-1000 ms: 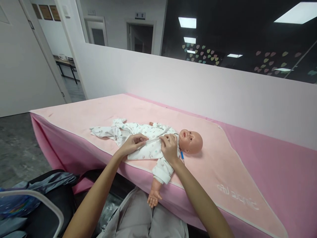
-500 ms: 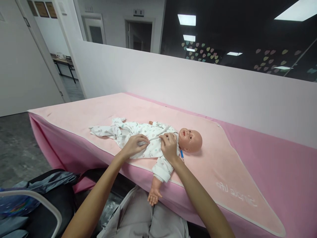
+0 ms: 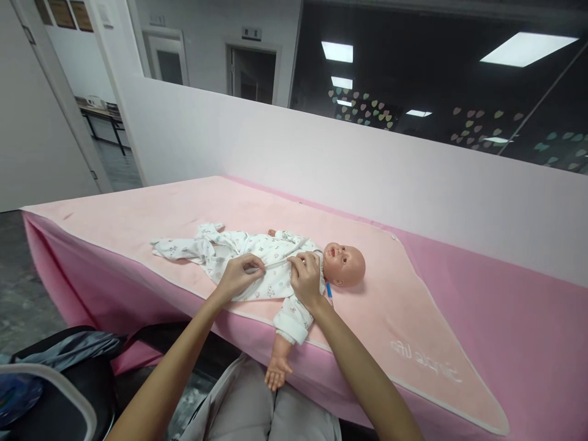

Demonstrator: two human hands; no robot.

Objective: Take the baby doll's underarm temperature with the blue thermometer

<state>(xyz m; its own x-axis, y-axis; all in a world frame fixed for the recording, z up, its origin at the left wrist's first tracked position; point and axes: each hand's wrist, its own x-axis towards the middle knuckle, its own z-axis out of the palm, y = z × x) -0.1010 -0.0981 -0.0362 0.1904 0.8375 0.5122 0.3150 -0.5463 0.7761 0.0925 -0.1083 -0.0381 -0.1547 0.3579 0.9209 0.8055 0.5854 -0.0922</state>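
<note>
A baby doll (image 3: 344, 264) lies on its back on a pink mat, its head to the right. It wears a white romper (image 3: 271, 285) with a small print, and the legs of the romper lie flat to the left. My left hand (image 3: 239, 277) is closed in a pinch on the romper's front edge over the belly. Nearer the neck, my right hand (image 3: 305, 277) pinches the same edge, which runs taut between the two hands. One doll arm (image 3: 278, 364) hangs over the table's front edge, its sleeve cuff folded back. The exact fastening under my fingertips is hidden.
The pink mat (image 3: 404, 312) covers the table, over a darker pink cloth (image 3: 528, 288). A blue pen-like item (image 3: 329, 290) lies beside the doll's neck. A white wall (image 3: 206, 135) with a window stands behind. At lower left is a black chair (image 3: 82, 392) with clothing on it.
The whole view has shifted slightly. My hands remain on the romper's front; my left hand's fingers have lifted a little and the edge between the hands looks straighter.
</note>
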